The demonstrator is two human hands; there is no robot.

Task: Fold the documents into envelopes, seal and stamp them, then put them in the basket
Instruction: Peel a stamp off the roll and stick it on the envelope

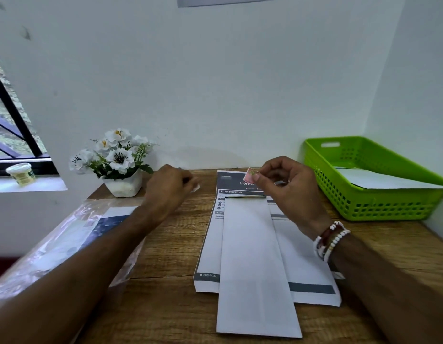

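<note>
Head view: right hand [282, 184] pinches the stamp [251, 175], envelope [255, 256] just below its fingers [267, 167]; left hand [170, 187] curled, grip unclear. Best pressed flat, squarely.

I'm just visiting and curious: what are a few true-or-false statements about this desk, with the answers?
1. The right hand pinches a small pink stamp. True.
2. The green basket holds nothing. False: white paper lies in it.
3. A white envelope lies on the printed documents. True.
4. The flower pot stands inside the basket. False: it stands on the table's far left corner, apart from the basket.
</note>
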